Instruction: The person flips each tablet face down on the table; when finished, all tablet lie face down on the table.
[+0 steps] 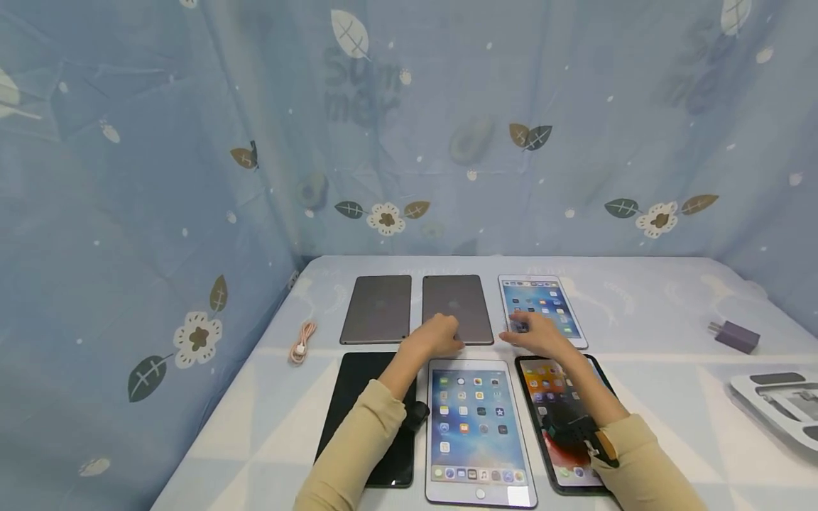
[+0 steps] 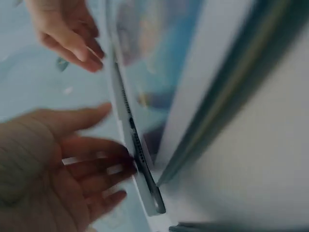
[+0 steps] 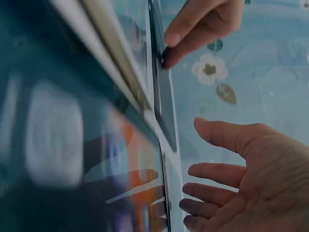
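Observation:
My left hand [image 1: 437, 337] is at the near edge of a grey tablet [image 1: 450, 294] lying back side up in the middle of the far row. In the left wrist view its bent fingers reach a tablet edge [image 2: 133, 126] with a port and speaker holes, the thumb apart from them. My right hand [image 1: 533, 335] hovers over the lower left corner of a white tablet [image 1: 543, 301] with a lit screen. The right wrist view shows its fingers spread and holding nothing. A second white tablet [image 1: 476, 426], also lit, lies between my forearms.
Another grey tablet [image 1: 378, 305] lies at the far left. Nearer me are a dark tablet [image 1: 348, 387] and a black-cased lit tablet [image 1: 543, 454]. A coiled pink cable [image 1: 302, 342] sits left; a purple charger plug [image 1: 736, 336] and a white framed object [image 1: 780, 401] sit right.

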A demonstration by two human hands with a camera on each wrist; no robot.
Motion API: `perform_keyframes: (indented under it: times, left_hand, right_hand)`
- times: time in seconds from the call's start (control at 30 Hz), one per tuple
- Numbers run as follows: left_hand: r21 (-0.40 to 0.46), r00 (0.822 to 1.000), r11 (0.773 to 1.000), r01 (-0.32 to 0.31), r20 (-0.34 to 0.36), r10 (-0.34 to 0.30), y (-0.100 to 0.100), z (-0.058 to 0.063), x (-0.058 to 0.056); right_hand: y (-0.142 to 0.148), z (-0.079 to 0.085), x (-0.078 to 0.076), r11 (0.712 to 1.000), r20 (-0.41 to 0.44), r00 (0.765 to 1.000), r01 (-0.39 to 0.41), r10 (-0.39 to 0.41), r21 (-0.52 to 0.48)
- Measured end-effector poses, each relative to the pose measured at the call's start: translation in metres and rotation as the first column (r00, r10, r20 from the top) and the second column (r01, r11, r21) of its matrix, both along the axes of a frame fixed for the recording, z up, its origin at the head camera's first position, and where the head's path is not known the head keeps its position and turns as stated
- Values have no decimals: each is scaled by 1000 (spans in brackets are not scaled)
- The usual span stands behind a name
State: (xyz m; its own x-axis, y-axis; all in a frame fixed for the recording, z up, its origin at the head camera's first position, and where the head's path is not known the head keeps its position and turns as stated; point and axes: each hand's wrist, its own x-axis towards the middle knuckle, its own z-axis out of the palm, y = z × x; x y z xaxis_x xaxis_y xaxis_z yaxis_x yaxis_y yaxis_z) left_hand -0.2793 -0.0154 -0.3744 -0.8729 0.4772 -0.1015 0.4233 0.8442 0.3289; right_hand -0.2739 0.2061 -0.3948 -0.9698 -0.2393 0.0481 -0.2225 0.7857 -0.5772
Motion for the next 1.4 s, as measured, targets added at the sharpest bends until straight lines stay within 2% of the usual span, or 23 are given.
perform_keyframes:
  times: [0.1,0.23,0.33,0.47,0.67,0.87,0.97,1.1,1.4]
  left_hand:
    - [-76,999,996,48,1,-48,12,3,1]
    - [-191,996,977,90,31,-86,34,6,-1]
    - [-262,995,960,95,59,-82,50,8,-5]
    - [-313,996,947,80,64,-63,66,10,-10]
    - [-309,995,946,102,44,-93,79,5,-14]
    - [-250,990,958,139,60,-128,91,2,-13]
    - [-215,991,968,128,54,-119,96,0,-12]
    - [-191,996,977,93,11,-92,100,-3,-13]
    - [-177,996,983,55,-56,-66,104,-13,-15]
  right_hand:
    - [17,-1,2,998,31,998,52,-53,33]
    - [35,-3,4,995,103,990,95,-97,24]
    - [44,-2,5,992,151,981,123,-120,-8]
    - [50,1,4,986,170,972,166,-163,-7]
    - [52,2,3,975,192,956,219,-220,27]
    - [63,-5,2,965,184,948,257,-261,45]
    - [70,-7,2,965,148,954,256,-261,53]
    - [77,-8,3,964,103,959,260,-264,50]
    - [76,-8,3,936,143,932,345,-333,-72]
